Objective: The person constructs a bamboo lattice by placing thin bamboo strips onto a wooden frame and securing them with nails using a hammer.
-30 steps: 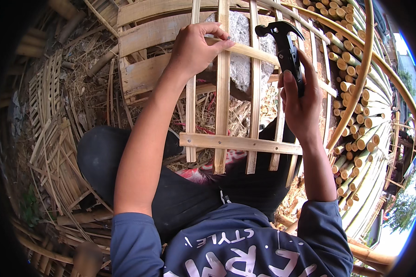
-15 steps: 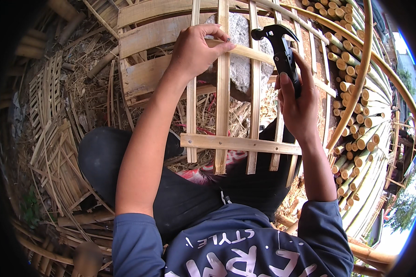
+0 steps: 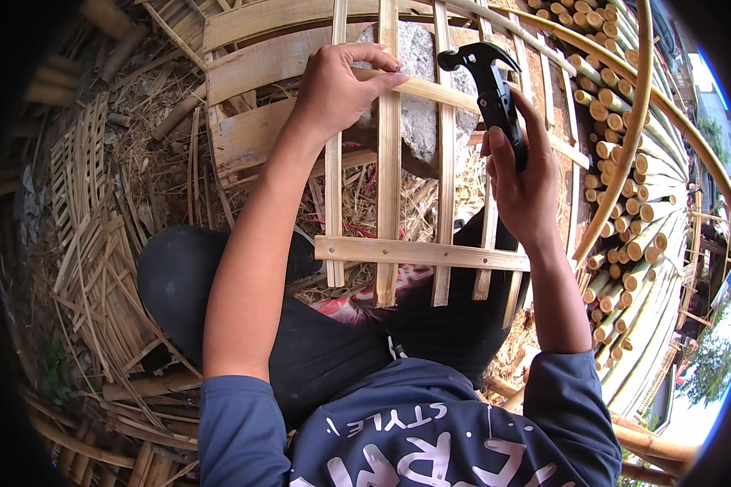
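Observation:
A lattice of bamboo slats (image 3: 418, 253) lies across my lap, with several upright slats crossed by flat cross slats. My left hand (image 3: 339, 85) pinches the upper cross slat (image 3: 439, 91) where it meets an upright slat, fingertips closed on it. My right hand (image 3: 521, 183) grips the handle of a black claw hammer (image 3: 489, 81), whose head is raised just above the upper cross slat, to the right of my left fingertips. A grey stone block (image 3: 418, 114) sits under the lattice beneath both hands.
Stacked bamboo poles (image 3: 625, 187) with cut ends fill the right side, and a long curved bamboo strip (image 3: 638, 122) arcs over them. Finished slat panels (image 3: 81, 187) and loose strips lie on the left. Wooden planks (image 3: 252, 73) and straw cover the ground ahead.
The hammer head has tipped slightly left and down toward the upper cross slat. My left hand has stayed pinched on the slat.

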A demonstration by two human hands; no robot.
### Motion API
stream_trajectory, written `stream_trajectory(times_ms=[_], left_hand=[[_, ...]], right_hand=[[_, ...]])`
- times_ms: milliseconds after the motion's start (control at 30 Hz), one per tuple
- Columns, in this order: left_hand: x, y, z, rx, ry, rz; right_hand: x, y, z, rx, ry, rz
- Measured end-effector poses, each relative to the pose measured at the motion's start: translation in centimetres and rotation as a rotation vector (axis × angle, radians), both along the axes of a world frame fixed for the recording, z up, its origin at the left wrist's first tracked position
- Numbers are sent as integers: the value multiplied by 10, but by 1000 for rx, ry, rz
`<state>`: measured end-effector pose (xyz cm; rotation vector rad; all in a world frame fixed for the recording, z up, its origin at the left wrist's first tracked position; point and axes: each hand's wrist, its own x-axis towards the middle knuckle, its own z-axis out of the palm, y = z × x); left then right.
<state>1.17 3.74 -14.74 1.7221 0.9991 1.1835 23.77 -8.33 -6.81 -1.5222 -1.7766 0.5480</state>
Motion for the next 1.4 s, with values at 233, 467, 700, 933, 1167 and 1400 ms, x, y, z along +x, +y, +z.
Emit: stream_trajectory(times_ms=[233,467,700,933,1167,1400], left_hand=[[1,6,-7,43,60,28],[-1,5,-8,41,62,36],[-9,6,-5,30,76,56],[-16,2,4,19,128,57],[-22,-8,11,38,121,1],[-11,0,8,345,86,90]], right_hand=[[5,4,-5,-11,-5,19],[-4,10,1,42,-80,74],[-23,24,2,306,-174,159],[-30,22,1,201,-169,135],[-27,15,11,200,-163,124],[-3,15,9,149,-104,87]])
